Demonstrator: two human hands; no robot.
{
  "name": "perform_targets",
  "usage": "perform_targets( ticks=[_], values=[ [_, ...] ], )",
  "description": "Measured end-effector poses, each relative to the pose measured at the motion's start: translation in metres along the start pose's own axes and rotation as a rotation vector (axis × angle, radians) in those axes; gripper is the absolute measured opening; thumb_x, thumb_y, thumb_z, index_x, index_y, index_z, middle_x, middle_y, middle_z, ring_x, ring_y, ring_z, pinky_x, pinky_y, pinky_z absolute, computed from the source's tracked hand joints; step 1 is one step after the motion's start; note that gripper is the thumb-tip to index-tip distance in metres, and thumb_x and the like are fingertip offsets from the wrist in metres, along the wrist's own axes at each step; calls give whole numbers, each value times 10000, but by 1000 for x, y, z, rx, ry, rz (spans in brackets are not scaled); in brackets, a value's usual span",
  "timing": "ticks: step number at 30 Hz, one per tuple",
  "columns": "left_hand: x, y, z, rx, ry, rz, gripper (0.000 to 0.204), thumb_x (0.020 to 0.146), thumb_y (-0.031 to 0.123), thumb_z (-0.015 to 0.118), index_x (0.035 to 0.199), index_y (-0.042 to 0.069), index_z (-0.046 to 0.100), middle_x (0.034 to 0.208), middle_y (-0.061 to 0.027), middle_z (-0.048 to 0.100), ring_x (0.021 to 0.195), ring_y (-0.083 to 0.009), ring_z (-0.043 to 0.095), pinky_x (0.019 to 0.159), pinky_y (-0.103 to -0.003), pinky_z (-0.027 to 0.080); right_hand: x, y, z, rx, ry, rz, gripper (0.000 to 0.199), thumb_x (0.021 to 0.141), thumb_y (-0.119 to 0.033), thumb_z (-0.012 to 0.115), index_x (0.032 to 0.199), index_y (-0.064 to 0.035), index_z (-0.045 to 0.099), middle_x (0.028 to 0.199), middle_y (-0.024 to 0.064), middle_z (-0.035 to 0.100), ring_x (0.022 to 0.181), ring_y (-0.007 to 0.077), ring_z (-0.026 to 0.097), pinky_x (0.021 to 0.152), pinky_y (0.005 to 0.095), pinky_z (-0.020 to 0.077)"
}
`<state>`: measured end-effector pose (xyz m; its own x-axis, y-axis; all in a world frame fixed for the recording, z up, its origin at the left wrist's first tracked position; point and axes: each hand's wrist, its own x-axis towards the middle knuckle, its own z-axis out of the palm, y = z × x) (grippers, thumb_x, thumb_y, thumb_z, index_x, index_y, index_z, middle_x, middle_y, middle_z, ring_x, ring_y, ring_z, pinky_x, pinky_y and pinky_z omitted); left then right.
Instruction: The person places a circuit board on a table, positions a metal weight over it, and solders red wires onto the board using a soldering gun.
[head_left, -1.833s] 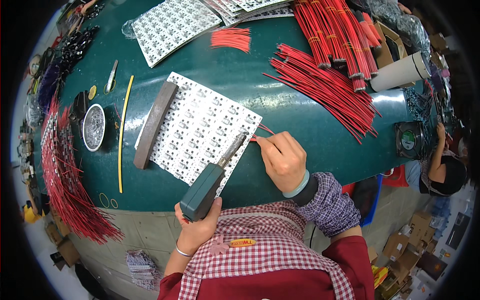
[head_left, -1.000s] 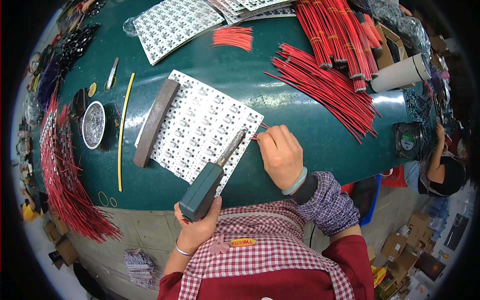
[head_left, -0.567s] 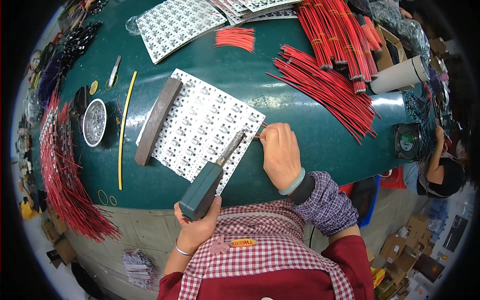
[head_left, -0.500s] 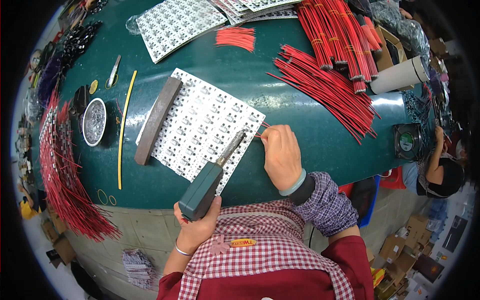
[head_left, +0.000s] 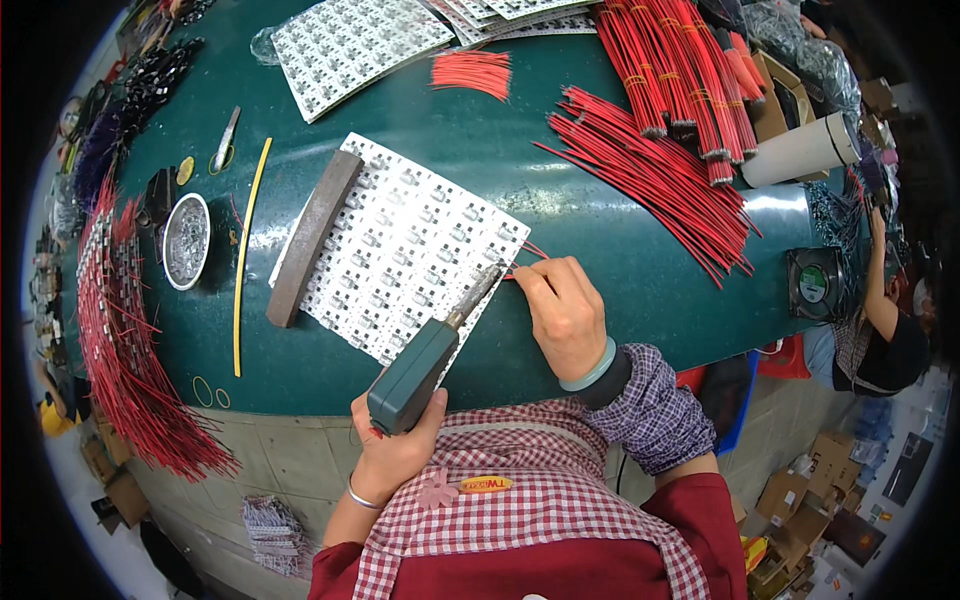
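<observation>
My left hand (head_left: 395,455) is closed around the grip of a dark green soldering gun (head_left: 415,372). Its metal barrel points up and right, with the tip at the right edge of a white circuit board panel (head_left: 400,265). Just beyond that edge, my right hand (head_left: 568,318) pinches a thin red wire (head_left: 510,277) whose end meets the board near the tip. Another red wire (head_left: 536,250) sticks out from the edge just above. A dark, flat bar (head_left: 316,240) lies across the panel's left side. Whether the tip touches the wire is too small to tell.
Loose red wires (head_left: 650,185) and banded red bundles (head_left: 680,80) lie at right. Shorter red wires (head_left: 472,75) sit near stacked panels (head_left: 360,50). At left are a white bowl (head_left: 187,242), a yellow strip (head_left: 251,260) and hanging wires (head_left: 130,350). A co-worker (head_left: 880,320) is at far right.
The soldering gun and my left hand have shifted slightly right. My right fingertips have moved a little left and down toward the panel edge. The co-worker's arm has risen.
</observation>
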<state>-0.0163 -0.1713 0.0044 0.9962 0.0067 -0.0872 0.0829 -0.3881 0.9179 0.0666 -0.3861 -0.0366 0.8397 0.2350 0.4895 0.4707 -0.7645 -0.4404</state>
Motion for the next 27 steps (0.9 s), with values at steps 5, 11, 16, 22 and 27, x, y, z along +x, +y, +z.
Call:
perform_targets(
  ticks=[5, 11, 16, 22, 27],
  values=[
    [3, 4, -2, -78, -35, -161, 144, 771, 15, 717, 903, -17, 670, 787, -60, 653, 635, -95, 596, 585, -248, 471, 1, -1, 0, -12, -3, -1, 254, 680, 27, 629, 932, -3, 624, 838, 88, 548, 758, 248, 562, 633, 331, 498],
    [0, 1, -2, -119, -19, -190, 139, 760, 14, 720, 896, 3, 693, 786, -53, 653, 622, -116, 601, 561, -259, 461, 1, -1, 0, -24, -3, -3, 252, 683, 25, 632, 933, -2, 621, 846, 87, 545, 758, 244, 561, 634, 329, 498],
    [-17, -16, -2, 46, 90, -77, 130, 736, 67, 744, 863, 90, 735, 858, -36, 669, 674, -166, 618, 587, -297, 411, 1, -2, 0, -29, -1, -6, 244, 687, 27, 634, 928, -4, 617, 845, 85, 543, 758, 243, 558, 639, 328, 498],
    [-13, -10, -2, 102, 109, 34, 131, 736, 82, 756, 864, 106, 743, 870, -28, 671, 686, -174, 611, 605, -312, 389, 1, -2, 2, -32, 43, -9, 196, 706, 26, 658, 896, -11, 635, 812, 76, 538, 743, 238, 553, 603, 331, 467],
    [-17, -9, -3, 49, 105, -19, 131, 737, 76, 762, 865, 91, 738, 851, -26, 671, 677, -182, 611, 599, -318, 398, -2, -12, -4, -18, 47, -14, 177, 708, 18, 674, 881, -13, 651, 743, 65, 517, 677, 232, 542, 584, 335, 453]
  ],
)
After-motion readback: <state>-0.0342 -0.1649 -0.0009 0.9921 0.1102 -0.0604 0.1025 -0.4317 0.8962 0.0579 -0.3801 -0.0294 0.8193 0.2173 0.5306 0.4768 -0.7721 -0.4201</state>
